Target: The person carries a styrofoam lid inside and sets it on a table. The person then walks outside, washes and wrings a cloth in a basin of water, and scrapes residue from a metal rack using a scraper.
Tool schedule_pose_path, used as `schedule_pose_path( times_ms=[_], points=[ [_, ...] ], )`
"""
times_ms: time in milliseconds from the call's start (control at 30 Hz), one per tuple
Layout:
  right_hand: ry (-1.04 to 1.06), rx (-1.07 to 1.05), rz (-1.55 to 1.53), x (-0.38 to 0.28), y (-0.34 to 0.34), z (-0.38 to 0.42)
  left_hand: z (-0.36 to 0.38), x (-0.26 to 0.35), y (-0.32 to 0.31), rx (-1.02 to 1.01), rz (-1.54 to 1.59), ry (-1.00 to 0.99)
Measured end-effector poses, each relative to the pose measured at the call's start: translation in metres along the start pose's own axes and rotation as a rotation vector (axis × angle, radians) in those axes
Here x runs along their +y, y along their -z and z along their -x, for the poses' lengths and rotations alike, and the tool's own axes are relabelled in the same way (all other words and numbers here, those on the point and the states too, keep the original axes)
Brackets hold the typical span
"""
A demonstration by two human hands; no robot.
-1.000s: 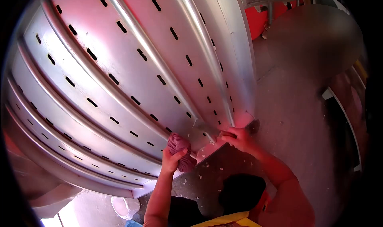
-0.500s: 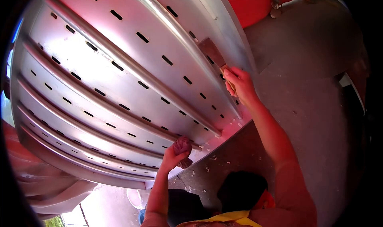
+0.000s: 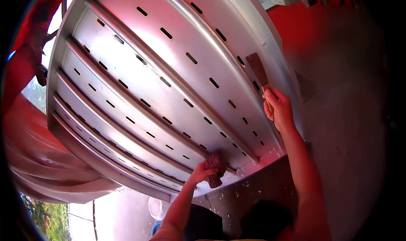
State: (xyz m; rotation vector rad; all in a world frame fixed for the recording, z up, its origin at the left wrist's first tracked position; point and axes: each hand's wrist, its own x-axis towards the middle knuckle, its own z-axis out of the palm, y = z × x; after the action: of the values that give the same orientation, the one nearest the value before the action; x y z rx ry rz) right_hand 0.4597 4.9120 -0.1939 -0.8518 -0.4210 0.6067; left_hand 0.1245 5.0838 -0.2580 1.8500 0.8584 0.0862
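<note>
A large metal panel [image 3: 182,76] fills most of the view, with raised round ribs and rows of dark slots. My right hand [image 3: 278,107] is closed around the wooden handle of a scraper [image 3: 258,68]. The scraper's flat blade overlaps the panel's right side, between the outermost rib and the rim. Bunched in my left hand [image 3: 201,173] is a dark reddish cloth [image 3: 214,170], close over the lower ends of the ribs. Small pale flakes are scattered along the panel's bottom edge near the cloth.
Grey floor [image 3: 338,126] extends to the right, and more pale flakes lie on the ground below the panel. Folded sheeting [image 3: 55,169] hangs at the left. A pale round container [image 3: 155,207] stands at the bottom. Red material [image 3: 292,25] shows at the upper right.
The view has shifted, so the panel and both hands appear farther right and lower. The scraper blade now points more steeply upward. Both hands keep their holds.
</note>
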Motion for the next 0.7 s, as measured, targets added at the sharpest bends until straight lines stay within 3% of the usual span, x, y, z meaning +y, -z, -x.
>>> schedule_pose_path(
  times_ms=[200, 300, 700],
  points=[
    [-0.059, 0.025, 0.192, 0.029, 0.024, 0.012, -0.004, -0.007, -0.004, 0.005, 0.033, -0.038],
    [0.062, -0.004, 0.275, 0.013, 0.008, -0.005, 0.000, 0.000, -0.007, 0.039, -0.024, -0.071],
    [-0.011, -0.013, 0.226, 0.011, 0.011, 0.002, -0.004, -0.019, -0.007, 0.050, 0.062, -0.077]
  ],
)
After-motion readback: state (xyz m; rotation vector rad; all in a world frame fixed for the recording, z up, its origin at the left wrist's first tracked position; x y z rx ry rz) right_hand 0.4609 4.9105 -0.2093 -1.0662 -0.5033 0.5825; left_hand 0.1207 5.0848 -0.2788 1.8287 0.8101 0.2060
